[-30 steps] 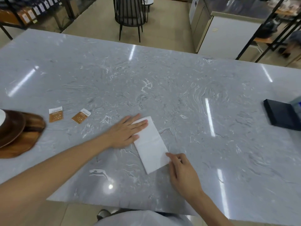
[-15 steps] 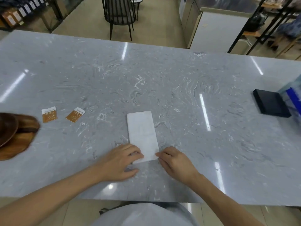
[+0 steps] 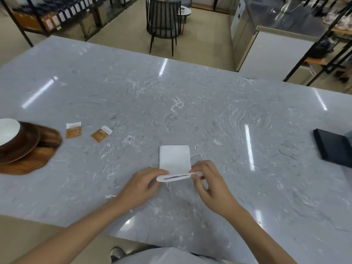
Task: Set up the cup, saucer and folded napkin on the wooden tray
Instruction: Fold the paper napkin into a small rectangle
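Note:
A white paper napkin (image 3: 174,158) lies on the grey marble table (image 3: 190,111) near its front edge. Its near end is lifted and curled over. My left hand (image 3: 140,187) pinches the left corner of that raised end, and my right hand (image 3: 208,182) pinches the right corner. At the far left sits a wooden tray (image 3: 45,147) bearing a dark brown saucer (image 3: 28,145) with a white-lined cup (image 3: 8,130) on it, partly cut off by the frame edge.
Two small brown-and-white sachets (image 3: 73,130) (image 3: 101,133) lie between the tray and the napkin. A black flat box (image 3: 333,147) rests at the table's right edge. Beyond the table stand a black chair (image 3: 163,21), shelving and a counter.
The napkin was flat and long, with my hands at its near corners. Now both hands have lifted the near end and are folding it over, so the napkin looks shorter.

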Motion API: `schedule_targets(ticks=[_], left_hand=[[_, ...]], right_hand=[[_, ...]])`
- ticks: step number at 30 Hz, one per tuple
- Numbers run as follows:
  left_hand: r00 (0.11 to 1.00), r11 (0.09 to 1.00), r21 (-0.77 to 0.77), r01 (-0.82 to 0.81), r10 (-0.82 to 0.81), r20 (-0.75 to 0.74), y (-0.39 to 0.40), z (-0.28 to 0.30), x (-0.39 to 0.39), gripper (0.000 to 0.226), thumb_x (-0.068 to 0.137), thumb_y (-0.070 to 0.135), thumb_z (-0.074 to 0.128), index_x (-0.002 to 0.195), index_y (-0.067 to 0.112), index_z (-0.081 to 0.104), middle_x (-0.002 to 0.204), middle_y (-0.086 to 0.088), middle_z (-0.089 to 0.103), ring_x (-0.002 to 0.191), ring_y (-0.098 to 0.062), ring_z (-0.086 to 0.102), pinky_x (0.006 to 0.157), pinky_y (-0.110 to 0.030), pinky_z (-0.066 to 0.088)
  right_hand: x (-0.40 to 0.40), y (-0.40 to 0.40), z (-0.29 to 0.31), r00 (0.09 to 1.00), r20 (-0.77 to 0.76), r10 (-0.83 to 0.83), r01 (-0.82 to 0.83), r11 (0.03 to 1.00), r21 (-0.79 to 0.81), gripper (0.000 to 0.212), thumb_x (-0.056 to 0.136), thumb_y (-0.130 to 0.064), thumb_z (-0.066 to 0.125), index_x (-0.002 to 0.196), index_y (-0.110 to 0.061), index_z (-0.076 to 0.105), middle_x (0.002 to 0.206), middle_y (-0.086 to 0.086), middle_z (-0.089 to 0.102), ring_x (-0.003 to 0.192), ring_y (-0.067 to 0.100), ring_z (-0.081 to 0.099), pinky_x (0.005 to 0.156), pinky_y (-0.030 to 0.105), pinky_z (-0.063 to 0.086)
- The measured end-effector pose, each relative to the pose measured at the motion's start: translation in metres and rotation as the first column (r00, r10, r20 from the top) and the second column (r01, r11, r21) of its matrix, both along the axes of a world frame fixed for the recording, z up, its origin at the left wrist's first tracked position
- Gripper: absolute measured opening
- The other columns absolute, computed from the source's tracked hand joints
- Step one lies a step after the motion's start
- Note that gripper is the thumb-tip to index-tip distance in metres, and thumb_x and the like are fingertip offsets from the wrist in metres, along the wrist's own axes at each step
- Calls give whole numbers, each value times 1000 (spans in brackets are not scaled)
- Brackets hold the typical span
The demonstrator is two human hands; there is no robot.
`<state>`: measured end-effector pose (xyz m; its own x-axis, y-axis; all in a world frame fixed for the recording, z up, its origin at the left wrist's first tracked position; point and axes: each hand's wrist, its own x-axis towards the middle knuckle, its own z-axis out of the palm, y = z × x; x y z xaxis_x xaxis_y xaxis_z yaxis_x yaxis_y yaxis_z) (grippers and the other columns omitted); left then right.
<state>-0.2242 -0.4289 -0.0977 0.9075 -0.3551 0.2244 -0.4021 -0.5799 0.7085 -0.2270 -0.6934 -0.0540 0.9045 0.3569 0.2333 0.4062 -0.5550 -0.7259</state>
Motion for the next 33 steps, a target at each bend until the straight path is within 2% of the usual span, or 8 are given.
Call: schedule_targets(ticks=[4,10,15,18,21,24,29,33], left_hand=[[987,986,-105,-132,120,-110,-5,6,14,14,98,15,64,108,14,74,81,7,70,68,4,60,65,-13,46],[945,947,-190,-258,206,-255,-13,6,36,16,101,26,60,108,17,71,84,4,77,76,-12,73,67,-34,57],[916,926,-182,-332,270,-296,-17,1,49,20,98,28,65,81,39,65,72,17,72,62,2,66,54,-19,49],[879,905,-142,-401,337,-337,-20,1,56,23,98,34,64,75,28,61,73,7,73,68,-6,70,60,-35,56],[867,900,-115,-420,360,-345,-22,-2,62,31,97,35,64,74,16,59,68,1,71,66,-17,69,62,-42,54],[869,902,-89,-422,374,-325,-24,-4,66,27,96,33,66,76,17,59,66,4,67,59,-6,61,60,-34,50],[855,876,-98,-473,429,-293,-28,-2,66,11,93,24,70,96,15,65,76,6,70,69,-11,67,66,-30,53],[848,867,-82,-492,455,-271,-27,-4,63,10,92,20,71,97,13,65,71,9,63,64,-7,61,67,-34,54]], right_hand=[[20,3,-10,957,-287,42,12,983,182,50,92,-48,69,137,-37,51,137,-24,55,129,7,56,90,24,58],[42,18,-19,909,-408,80,83,927,366,63,83,-57,75,136,-64,41,130,-9,66,118,9,65,79,22,58],[48,23,-29,892,-446,69,136,901,412,76,80,-52,80,143,-52,38,124,-17,70,116,7,67,82,18,57],[48,20,-37,882,-467,57,156,901,405,81,77,-44,82,147,-40,39,119,-15,71,111,7,69,84,21,58],[52,21,-42,882,-463,-91,268,904,333,57,87,-43,78,139,-34,57,104,-9,77,94,12,73,75,25,59],[59,27,-49,834,-470,-289,444,858,260,22,97,-42,66,105,-24,76,75,-12,76,67,2,68,60,17,50],[68,38,-55,758,-429,-491,574,815,82,21,99,-37,63,94,-19,73,72,-9,75,66,-2,67,55,11,45],[70,49,-55,746,-351,-566,592,805,-39,27,101,-43,57,98,-20,71,77,-9,74,71,6,68,63,29,54]])
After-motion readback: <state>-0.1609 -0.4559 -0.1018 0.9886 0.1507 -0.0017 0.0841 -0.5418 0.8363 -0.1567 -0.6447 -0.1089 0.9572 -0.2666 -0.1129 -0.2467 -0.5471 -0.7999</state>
